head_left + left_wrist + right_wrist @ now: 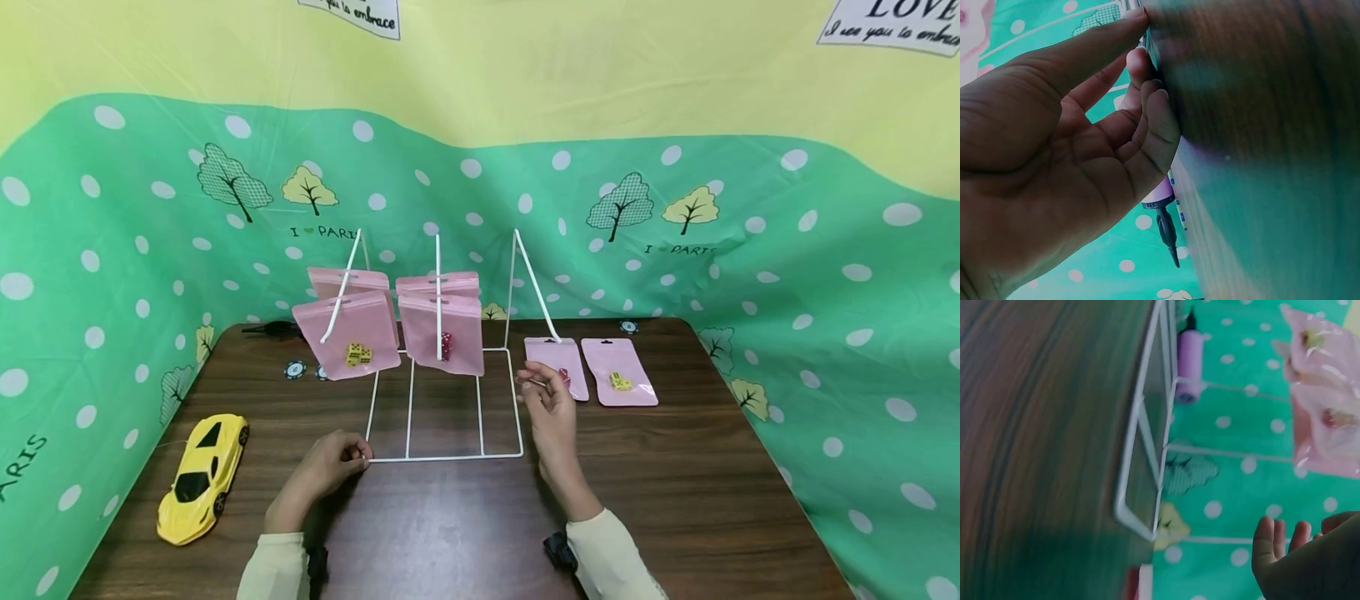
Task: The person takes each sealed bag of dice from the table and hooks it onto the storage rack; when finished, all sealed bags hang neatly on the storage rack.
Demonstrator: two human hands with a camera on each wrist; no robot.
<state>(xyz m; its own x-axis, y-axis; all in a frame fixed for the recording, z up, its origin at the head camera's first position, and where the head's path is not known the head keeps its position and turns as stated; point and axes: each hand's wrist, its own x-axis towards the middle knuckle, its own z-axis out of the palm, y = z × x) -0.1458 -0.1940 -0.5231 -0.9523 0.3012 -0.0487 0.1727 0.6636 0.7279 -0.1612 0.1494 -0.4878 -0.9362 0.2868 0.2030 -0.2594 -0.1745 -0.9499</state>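
Note:
A white wire display rack (463,457) stands on the table with prongs rising at its back. My left hand (330,465) pinches its front left corner between thumb and fingers; the left wrist view shows the thumb (1100,44) along the wire. Pink pouches hang on two prongs: a front one with yellow dice (358,354) on the left prong, one with red dice (447,347) on the middle prong, another behind each. Past the rack's right side my right hand (552,417) is raised, fingers loosely bent and holding nothing, partly covering a flat pink pouch (551,354) with red dice.
Right of that pouch lies another pink pouch (630,392) with yellow dice. A yellow toy car (201,479) sits at the table's left. Poker chips (295,369) and a dark-tipped object (276,330) lie behind. A patterned cloth (862,275) encloses the table.

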